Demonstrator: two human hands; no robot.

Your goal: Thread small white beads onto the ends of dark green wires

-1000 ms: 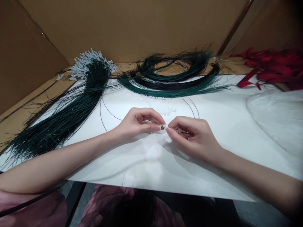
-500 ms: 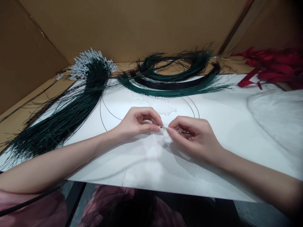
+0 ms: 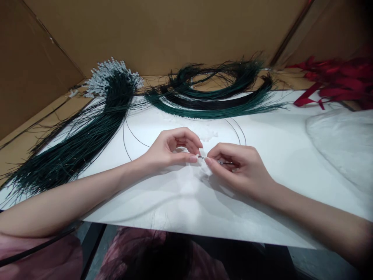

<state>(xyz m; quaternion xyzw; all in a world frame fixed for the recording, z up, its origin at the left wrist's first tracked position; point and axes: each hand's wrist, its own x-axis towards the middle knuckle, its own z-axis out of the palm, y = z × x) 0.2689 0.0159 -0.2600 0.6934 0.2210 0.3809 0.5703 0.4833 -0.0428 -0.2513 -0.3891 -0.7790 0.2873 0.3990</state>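
The right hand (image 3: pixel 237 161) pinches a thin, dark piece of wire (image 3: pixel 202 157) between its thumb and first finger, and the tips are pressed close together. More small white bits peek out under its curled fingers, but they are too small to make out. The wire's other end is at the thumb of the left hand (image 3: pixel 177 149). There, a little gap shows between the thumb and the first finger. I cannot tell if the left hand has hold of the end. The wire is over the middle of the white, flat table top (image 3: pixel 175 212), between the two hands.

Behind the hands lies a pile of tiny white pieces (image 3: pixel 208 134). Past it are curved bunches of dark green and black wires (image 3: pixel 215 113). Over on the left is a big, long bunch of dark green wires (image 3: pixel 96 128) with bumpy white tips (image 3: pixel 97 79). On the far right sit shiny red ribbon strips (image 3: pixel 344 85), and nearer is a cloudy, see-through plastic sheet (image 3: pixel 344 144). Brown board walls (image 3: pixel 163 35) stand behind everything.
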